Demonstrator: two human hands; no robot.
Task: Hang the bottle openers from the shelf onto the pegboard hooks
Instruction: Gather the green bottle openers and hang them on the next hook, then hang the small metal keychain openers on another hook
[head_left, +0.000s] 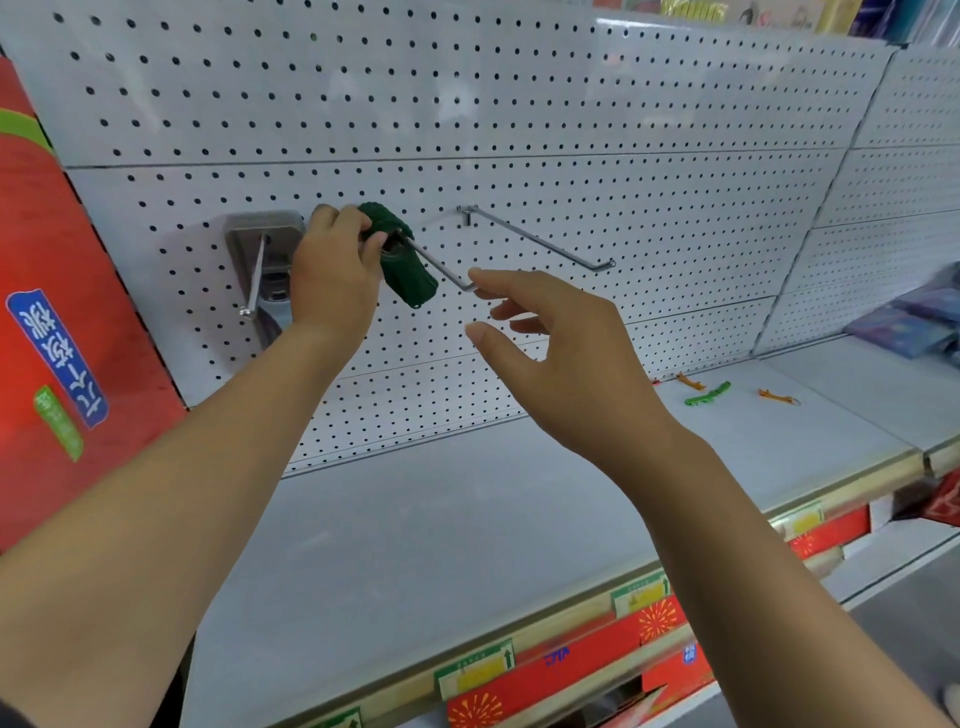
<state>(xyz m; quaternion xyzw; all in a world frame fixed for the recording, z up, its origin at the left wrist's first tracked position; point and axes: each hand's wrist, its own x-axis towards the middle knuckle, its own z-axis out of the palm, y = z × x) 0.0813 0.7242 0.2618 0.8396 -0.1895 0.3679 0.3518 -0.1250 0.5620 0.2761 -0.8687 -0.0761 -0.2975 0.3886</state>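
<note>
The step in hand is the hanging itself. The left hand (332, 270) grips the green bottle opener (408, 275) by its upper end, fingers and thumb curled round it. The opener sits on the middle hook (447, 270) of the pegboard (571, 104), with the wire passing through its opening, roughly midway along the rod. The right hand (561, 353) is open, fingers loosely spread and holding nothing. Its forefinger is right at the upturned tip of the same hook; whether it touches the wire cannot be told.

The left-hand hook (255, 275) already carries a silver opener (270, 260), and the right-hand hook (540, 239) is bare. On the shelf (467, 519), well off to the right near the back, lie a few small orange and green pieces (707, 395). They are too small to identify, but they are probably the openers still to be hung.

This opener looks almost placed. The next move probably calls for the left hand to slide it back along the wire towards the board and let go, so that it hangs free behind the tip. The right hand is well placed to steady the hook meanwhile, and after that to reach right for the next piece on the shelf.
</note>
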